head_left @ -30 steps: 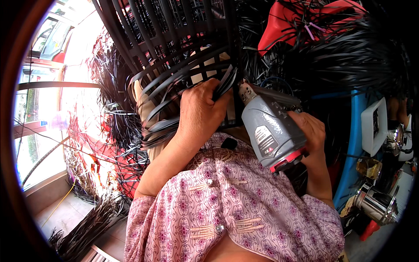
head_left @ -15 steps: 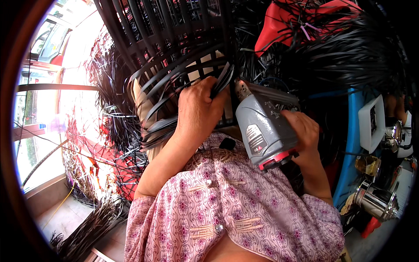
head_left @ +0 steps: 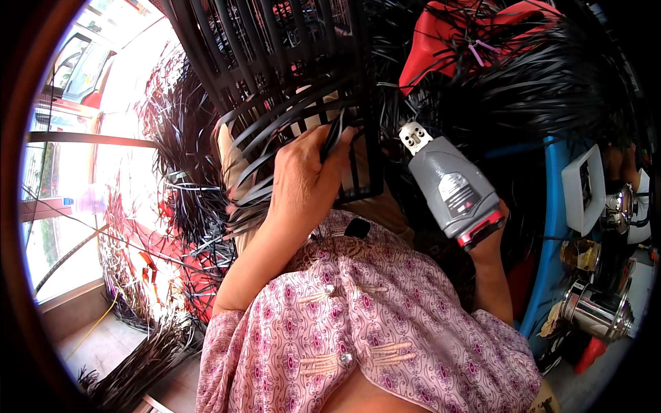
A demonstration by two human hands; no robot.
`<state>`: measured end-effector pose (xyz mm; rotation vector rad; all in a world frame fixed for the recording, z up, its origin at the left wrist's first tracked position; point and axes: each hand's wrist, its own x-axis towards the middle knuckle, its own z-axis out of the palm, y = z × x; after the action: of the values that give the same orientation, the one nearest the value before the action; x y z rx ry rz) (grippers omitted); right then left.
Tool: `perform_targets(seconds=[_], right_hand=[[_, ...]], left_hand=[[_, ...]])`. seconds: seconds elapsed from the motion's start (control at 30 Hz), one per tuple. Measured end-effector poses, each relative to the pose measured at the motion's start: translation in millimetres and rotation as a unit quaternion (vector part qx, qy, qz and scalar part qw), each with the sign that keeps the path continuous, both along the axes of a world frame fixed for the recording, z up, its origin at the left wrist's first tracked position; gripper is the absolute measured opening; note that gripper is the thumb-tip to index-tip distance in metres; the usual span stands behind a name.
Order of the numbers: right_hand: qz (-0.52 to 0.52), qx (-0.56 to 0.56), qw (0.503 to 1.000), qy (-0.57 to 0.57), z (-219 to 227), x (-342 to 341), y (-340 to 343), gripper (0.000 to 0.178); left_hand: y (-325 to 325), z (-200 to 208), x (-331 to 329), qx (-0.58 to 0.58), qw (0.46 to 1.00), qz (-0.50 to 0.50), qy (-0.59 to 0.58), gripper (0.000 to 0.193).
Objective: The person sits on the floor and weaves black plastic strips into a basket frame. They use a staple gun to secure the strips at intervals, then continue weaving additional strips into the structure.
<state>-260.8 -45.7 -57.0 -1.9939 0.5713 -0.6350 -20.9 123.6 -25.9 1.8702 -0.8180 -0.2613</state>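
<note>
In front of my lap leans a half-woven black basket [head_left: 279, 51], its lattice made of flat plastic strips. My left hand [head_left: 303, 175] is closed on a bunch of black plastic strips [head_left: 334, 138] at the basket's near part. Several loose strips [head_left: 258, 141] curve out to the left of that hand. My right hand [head_left: 492, 234] holds a grey staple gun [head_left: 454, 186] with red trim and a metal nose; the body of the tool hides most of the fingers. The tool's nose points up and away, apart from the basket.
A large heap of black strips [head_left: 558, 86] lies at the back right, around a red plastic piece [head_left: 430, 48]. More strips [head_left: 189, 151] pile up at the left. Along the right stand a blue panel [head_left: 551, 206], a white tray [head_left: 584, 189] and a shiny metal pot [head_left: 595, 310].
My right hand has drawn the staple gun rightward, away from the basket, and turned it. My left hand has shifted slightly left and still grips the strips. The basket has moved slightly.
</note>
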Motion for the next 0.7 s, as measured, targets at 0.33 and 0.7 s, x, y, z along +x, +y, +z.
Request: perform_targets(seconds=[0.33,0.7], right_hand=[[-0.123,-0.041,0.99,0.062,-19.4,-9.5,-5.8,0.039],[-0.135,-0.16,0.967,0.144,-54.7,-33.9,-9.7,0.033]], left_hand=[[26.0,37.3,5.1,-0.332,0.875,-0.154,0.316,0.047],[4.2,15.3,-6.8,-0.3,0.814,-0.132,0.48,0.041]])
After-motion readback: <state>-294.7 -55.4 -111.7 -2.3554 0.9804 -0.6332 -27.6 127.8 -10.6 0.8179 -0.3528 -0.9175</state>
